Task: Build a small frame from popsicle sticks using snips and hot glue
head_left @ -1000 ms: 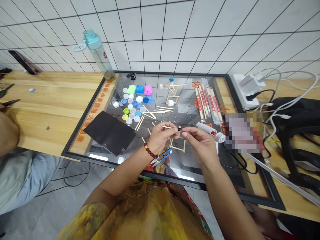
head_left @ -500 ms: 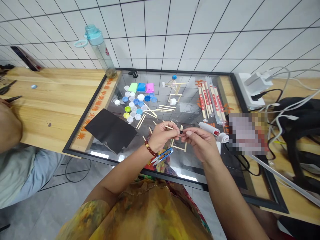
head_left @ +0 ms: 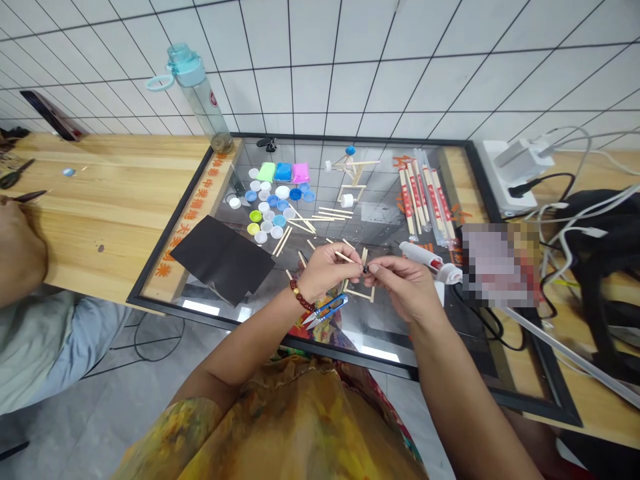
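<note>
My left hand is closed on a thin wooden stick that points right. My right hand pinches a small black piece at the tip of that stick. Both hands hover just above a glass-topped panel, over a small frame of sticks. Blue-handled snips lie below my left wrist, which wears a bead bracelet.
On the glass lie several bottle caps, clay blocks, loose sticks, a stick model, wrapped chopsticks, a black sheet and a glue gun. A water bottle stands behind. Another person sits at left; cables right.
My two hands have drawn closer, bringing the black piece up to the stick's tip. The view has shifted slightly.
</note>
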Action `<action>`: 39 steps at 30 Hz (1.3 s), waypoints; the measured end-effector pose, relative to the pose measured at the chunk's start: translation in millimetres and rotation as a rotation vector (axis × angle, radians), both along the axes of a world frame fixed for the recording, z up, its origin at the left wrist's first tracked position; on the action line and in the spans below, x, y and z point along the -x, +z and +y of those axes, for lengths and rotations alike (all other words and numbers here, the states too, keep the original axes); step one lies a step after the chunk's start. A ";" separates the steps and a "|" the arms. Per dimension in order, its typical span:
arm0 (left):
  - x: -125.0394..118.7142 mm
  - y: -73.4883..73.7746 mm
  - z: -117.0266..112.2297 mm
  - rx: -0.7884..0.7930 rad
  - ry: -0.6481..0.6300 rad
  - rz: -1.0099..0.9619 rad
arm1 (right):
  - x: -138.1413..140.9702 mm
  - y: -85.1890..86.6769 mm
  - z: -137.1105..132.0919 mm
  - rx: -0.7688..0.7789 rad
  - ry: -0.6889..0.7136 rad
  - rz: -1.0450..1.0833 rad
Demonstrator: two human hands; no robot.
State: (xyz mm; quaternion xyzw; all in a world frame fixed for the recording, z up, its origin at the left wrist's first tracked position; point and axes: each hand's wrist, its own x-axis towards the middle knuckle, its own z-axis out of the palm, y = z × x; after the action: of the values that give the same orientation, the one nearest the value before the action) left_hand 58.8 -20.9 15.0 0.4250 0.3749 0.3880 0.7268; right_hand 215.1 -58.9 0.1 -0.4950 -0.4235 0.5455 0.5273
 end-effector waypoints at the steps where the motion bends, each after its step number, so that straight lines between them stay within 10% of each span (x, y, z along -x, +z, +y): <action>1: 0.0 0.3 0.0 0.000 -0.004 -0.002 | -0.1 -0.8 0.0 -0.001 0.015 -0.011; 39: 1.9 4.8 2.3 0.074 -0.030 0.096 | -6.8 -2.4 -5.9 -0.263 0.107 -0.279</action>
State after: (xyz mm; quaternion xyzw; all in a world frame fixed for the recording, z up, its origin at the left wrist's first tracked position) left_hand 56.9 -18.6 19.9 0.4214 0.4170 0.3419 0.7291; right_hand 221.9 -64.8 -2.3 -0.4694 -0.5858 0.4388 0.4940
